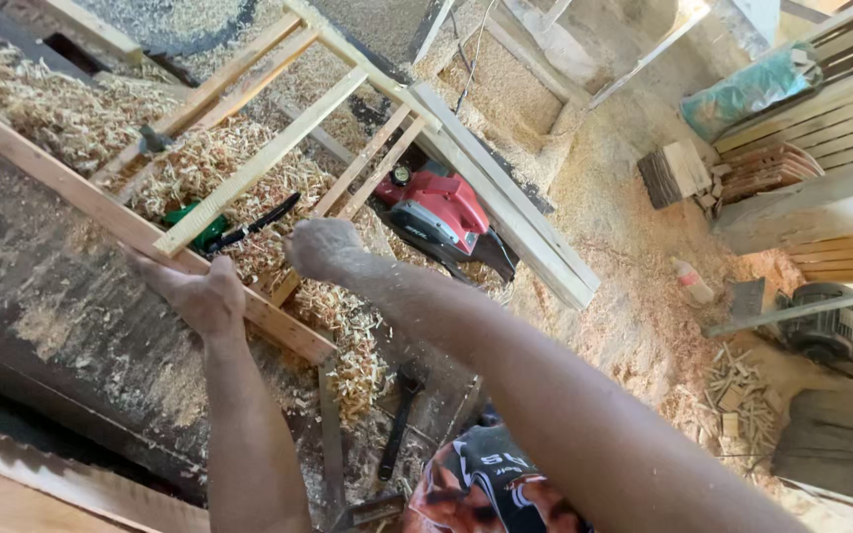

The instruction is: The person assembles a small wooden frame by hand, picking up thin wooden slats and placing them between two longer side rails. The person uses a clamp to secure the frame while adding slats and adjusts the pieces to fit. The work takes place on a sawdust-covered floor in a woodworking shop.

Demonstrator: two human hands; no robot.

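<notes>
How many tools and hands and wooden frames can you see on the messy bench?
Hands: 2, the left hand and the right hand, both on the frame
Wooden frames: 1, the frame
Red power tools: 1, the planer
Green-handled tools: 1, the saw
Wrenches: 1, the wrench
Total: 6

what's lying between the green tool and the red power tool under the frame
In the head view, wood shavings and slats of the wooden frame lie between the green tool and the red power tool.
</notes>
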